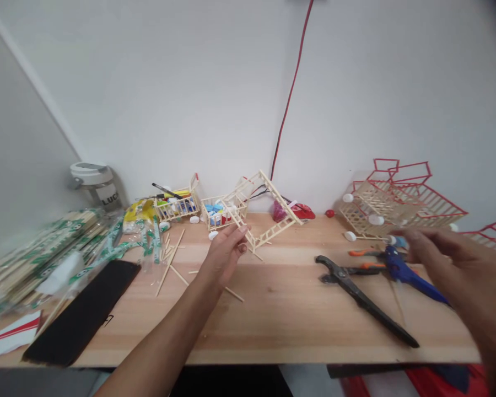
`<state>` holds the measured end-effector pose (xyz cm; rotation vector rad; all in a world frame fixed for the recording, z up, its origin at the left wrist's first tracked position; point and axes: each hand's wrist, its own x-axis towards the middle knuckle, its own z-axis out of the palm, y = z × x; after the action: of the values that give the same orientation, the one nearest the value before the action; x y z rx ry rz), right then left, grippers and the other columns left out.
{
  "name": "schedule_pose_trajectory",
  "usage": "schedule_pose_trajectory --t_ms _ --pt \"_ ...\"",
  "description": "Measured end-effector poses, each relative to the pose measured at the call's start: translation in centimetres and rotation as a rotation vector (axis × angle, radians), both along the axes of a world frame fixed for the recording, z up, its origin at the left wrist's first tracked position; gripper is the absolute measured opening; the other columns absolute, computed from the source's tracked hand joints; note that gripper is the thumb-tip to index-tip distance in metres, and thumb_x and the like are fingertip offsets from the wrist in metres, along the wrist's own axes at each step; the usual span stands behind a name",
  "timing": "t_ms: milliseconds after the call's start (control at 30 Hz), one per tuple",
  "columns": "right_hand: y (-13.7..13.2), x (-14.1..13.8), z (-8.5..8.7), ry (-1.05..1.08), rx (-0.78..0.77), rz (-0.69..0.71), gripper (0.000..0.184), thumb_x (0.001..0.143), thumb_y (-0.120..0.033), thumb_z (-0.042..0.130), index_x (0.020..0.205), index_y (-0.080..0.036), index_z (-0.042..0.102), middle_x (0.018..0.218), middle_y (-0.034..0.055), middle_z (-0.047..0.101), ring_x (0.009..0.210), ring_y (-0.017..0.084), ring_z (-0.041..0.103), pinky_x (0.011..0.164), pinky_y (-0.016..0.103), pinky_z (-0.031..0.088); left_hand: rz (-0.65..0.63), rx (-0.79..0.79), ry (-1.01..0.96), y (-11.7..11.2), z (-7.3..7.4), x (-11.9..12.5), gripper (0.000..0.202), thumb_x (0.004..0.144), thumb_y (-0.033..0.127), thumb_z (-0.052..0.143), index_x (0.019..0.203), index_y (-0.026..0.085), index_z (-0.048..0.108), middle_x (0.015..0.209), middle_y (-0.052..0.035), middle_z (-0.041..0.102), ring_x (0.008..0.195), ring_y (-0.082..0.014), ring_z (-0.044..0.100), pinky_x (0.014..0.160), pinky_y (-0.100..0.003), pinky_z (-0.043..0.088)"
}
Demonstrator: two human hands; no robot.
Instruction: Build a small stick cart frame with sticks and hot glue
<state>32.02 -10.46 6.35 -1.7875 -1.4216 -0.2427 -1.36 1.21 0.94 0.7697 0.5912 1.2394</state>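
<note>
My left hand (pixel 228 249) pinches a lower corner of a pale wooden stick frame (pixel 279 193), tilted above the table, with short rungs like a ladder along its sides. At the right, my right hand (pixel 458 270) is slightly blurred, its fingers closed on a small light-blue and white tube (pixel 399 242); its exact kind is unclear. Just below that hand lies a blue-handled tool (pixel 413 278), partly covered. Black-handled pliers (pixel 364 298) rest to its left, and orange-tipped handles (pixel 364 253) show behind.
Stick baskets with red rims and white wheels (pixel 400 198) stand at the back right. Two small stick carts (pixel 176 208) hold odds and ends near the wall. Loose sticks (pixel 170 262), bagged sticks (pixel 45 248), a black slab (pixel 85 311) and a lidded jar (pixel 99 184) occupy the left.
</note>
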Motion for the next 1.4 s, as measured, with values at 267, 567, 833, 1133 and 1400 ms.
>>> schedule_pose_trajectory --t_ms 267,567,833,1133,1400 --pt "6.8 -5.2 -1.2 0.269 -0.029 0.345 0.042 0.089 -0.057 0.051 0.103 -0.024 0.072 0.099 0.0083 0.075 0.088 0.025 0.068 0.073 0.038 0.052 -0.203 -0.13 0.247 -0.2 -1.0 0.5 0.045 0.058 0.047 0.088 0.082 0.012 0.072 0.078 -0.0049 0.067 0.066 -0.0104 0.056 0.058 -0.022 0.036" --pt "11.3 -7.1 -6.0 0.611 -0.059 0.442 0.052 0.09 -0.062 0.048 0.098 -0.018 0.074 0.098 0.0087 0.073 0.081 0.018 0.063 0.064 0.028 0.047 -0.226 -0.12 0.363 0.3 -1.5 0.6 0.043 0.061 0.046 0.086 0.079 0.011 0.072 0.078 -0.0066 0.068 0.063 -0.0107 0.055 0.058 -0.024 0.033" --pt "11.4 -6.5 -8.0 0.716 -0.125 0.509 0.05 0.09 -0.062 0.048 0.097 -0.02 0.075 0.093 0.0076 0.072 0.081 0.019 0.061 0.064 0.03 0.047 -0.288 0.083 0.463 1.9 -0.4 0.2 0.031 0.065 0.032 0.085 0.089 0.015 0.076 0.085 -0.005 0.068 0.071 -0.011 0.054 0.063 -0.022 0.036" --pt "10.0 -6.1 -7.5 0.717 -0.16 0.597 0.035 0.09 -0.057 0.054 0.09 -0.029 0.075 0.086 0.0026 0.066 0.072 0.017 0.052 0.065 0.031 0.045 -0.442 0.151 0.381 3.8 -1.0 0.3 0.044 0.065 0.034 0.088 0.104 0.017 0.075 0.106 -0.0113 0.074 0.096 -0.0194 0.067 0.092 -0.032 0.044" --pt "9.4 -5.6 -7.3 0.679 -0.118 0.551 0.029 0.086 -0.056 0.063 0.094 -0.03 0.074 0.092 0.0016 0.069 0.083 0.02 0.061 0.072 0.032 0.051 -0.465 0.206 0.377 5.4 -0.9 0.3 0.048 0.063 0.03 0.088 0.107 0.017 0.074 0.114 -0.0127 0.073 0.104 -0.023 0.067 0.099 -0.036 0.042"
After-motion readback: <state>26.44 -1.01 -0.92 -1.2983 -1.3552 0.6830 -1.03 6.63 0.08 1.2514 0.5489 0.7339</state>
